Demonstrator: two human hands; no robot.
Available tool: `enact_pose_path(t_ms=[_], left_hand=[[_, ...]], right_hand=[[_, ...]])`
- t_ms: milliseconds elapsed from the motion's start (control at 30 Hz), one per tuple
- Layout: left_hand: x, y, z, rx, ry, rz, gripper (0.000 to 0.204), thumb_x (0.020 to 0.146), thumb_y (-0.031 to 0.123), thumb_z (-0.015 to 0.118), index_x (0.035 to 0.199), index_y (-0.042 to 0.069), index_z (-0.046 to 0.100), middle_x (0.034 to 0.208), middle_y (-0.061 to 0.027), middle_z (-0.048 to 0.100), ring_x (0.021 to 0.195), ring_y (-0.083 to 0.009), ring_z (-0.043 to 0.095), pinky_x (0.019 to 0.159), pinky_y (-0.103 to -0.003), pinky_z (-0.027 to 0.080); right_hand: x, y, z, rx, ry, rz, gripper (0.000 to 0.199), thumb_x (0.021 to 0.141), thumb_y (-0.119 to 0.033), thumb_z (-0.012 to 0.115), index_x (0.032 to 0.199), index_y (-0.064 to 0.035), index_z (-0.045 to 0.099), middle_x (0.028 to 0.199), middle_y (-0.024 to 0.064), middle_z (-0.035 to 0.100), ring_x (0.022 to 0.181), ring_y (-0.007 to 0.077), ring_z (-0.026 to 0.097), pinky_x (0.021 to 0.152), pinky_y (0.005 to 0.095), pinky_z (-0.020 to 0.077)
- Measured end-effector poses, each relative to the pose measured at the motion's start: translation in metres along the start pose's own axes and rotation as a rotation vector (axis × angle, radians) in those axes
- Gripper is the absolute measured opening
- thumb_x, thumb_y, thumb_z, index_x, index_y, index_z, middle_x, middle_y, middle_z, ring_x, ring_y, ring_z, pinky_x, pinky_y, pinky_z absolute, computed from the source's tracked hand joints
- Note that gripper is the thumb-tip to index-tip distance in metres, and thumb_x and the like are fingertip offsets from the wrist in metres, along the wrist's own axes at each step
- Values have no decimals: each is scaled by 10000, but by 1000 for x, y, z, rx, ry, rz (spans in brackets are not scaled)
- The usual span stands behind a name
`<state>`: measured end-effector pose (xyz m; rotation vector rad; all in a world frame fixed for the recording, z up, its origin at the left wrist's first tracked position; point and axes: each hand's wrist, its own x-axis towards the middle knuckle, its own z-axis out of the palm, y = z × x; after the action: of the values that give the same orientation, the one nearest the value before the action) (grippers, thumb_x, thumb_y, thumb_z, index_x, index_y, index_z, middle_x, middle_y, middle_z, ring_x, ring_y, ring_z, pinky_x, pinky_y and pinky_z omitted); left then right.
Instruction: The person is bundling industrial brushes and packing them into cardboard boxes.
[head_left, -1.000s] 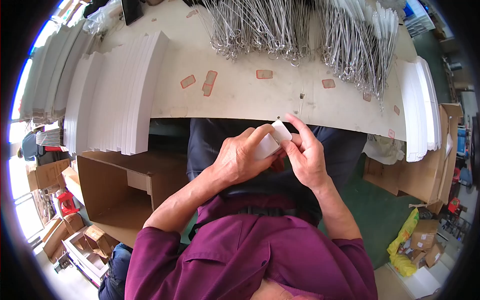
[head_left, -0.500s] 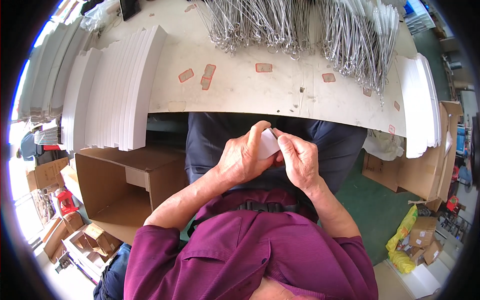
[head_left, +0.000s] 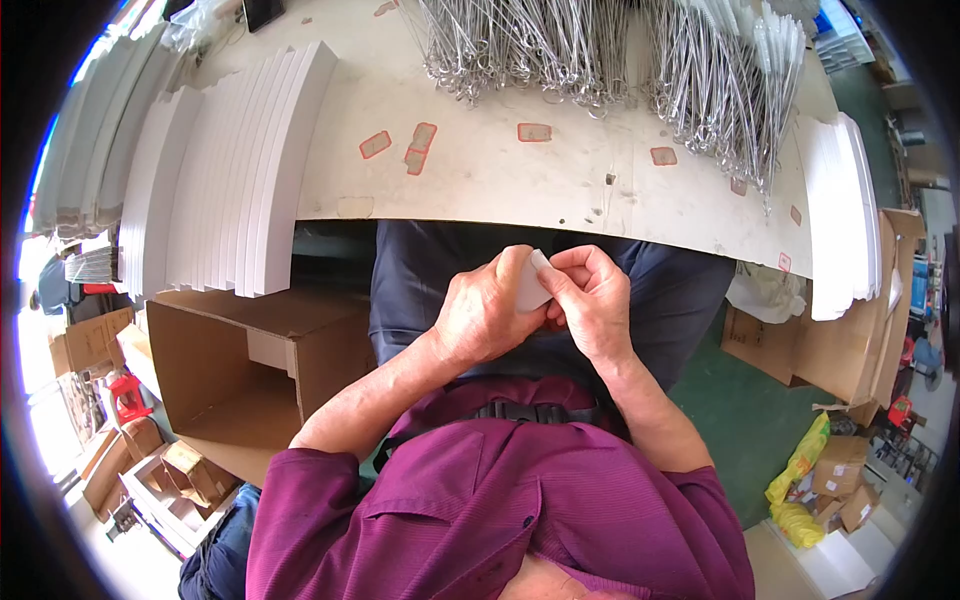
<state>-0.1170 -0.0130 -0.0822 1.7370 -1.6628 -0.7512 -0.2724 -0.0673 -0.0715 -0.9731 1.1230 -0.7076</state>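
Above my lap, just off the table's front edge, both hands hold a small white cardboard box point(head_left: 532, 289). Only part of it shows between my fingers. My left hand point(head_left: 482, 312) is wrapped round its left side, index finger bent over the top. My right hand point(head_left: 592, 300) pinches at the upper right end, with the thumb lying against a small white flap point(head_left: 540, 260). The fingers beneath the box are largely hidden.
On the table point(head_left: 460, 175) lie piles of thin wire brushes point(head_left: 540, 50) with looped ends, and more brushes point(head_left: 725, 90) to the right. White boxes point(head_left: 235, 180) line the left, others point(head_left: 840, 210) the right edge. An open brown carton point(head_left: 225, 370) stands below left.
My right thumb has moved up and left over the box end, and its fingers have curled in. A dark edge there has given way to a white flap. My left hand keeps its grip.
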Motion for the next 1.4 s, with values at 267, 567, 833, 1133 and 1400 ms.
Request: enact_pose_path(t_ms=[267, 567, 833, 1133, 1400], left_hand=[[-2, -1, 2, -35, 14, 44, 553, 779, 213, 834, 1205, 6, 548, 948, -228, 722, 824, -421, 733, 673, -490, 608], [-3, 0, 1, -22, 30, 33, 592, 763, 213, 874, 1227, 18, 563, 963, -220, 745, 864, -395, 759, 717, -466, 628], [-4, 1, 2, -34, 53, 58, 610, 754, 199, 883, 1237, 16, 559, 961, -221, 743, 852, -388, 762, 708, -455, 631], [-1, -2, -3, -94, 53, 30, 567, 772, 203, 848, 1216, 16, 549, 945, -220, 724, 836, -430, 735, 686, -483, 613], [-3, -11, -8, -116, 71, 61, 504, 774, 147, 809, 1186, 17, 551, 916, -217, 715, 816, -432, 728, 662, -488, 603]], right_hand=[[2, 6, -5, 28, 8, -63, 176, 975, -119, 753, 893, -1, 651, 681, 41, 680, 481, 49, 560, 430, 212, 428], [3, 5, -3, 64, 45, -88, 218, 983, -126, 745, 844, -9, 625, 669, 47, 670, 460, 50, 543, 408, 216, 407], [0, 18, -1, -154, 125, -275, 263, 1000, -146, 734, 816, -5, 610, 661, 7, 648, 560, 14, 545, 482, 209, 418], [2, 20, -4, -514, -26, -698, 388, 986, -221, 744, 1284, 22, 691, 923, 155, 749, 742, 173, 696, 675, 279, 540], [-1, 14, 10, -699, -48, -807, 454, 908, -130, 780, 1324, 10, 663, 814, 141, 675, 641, 279, 621, 620, 391, 525]])
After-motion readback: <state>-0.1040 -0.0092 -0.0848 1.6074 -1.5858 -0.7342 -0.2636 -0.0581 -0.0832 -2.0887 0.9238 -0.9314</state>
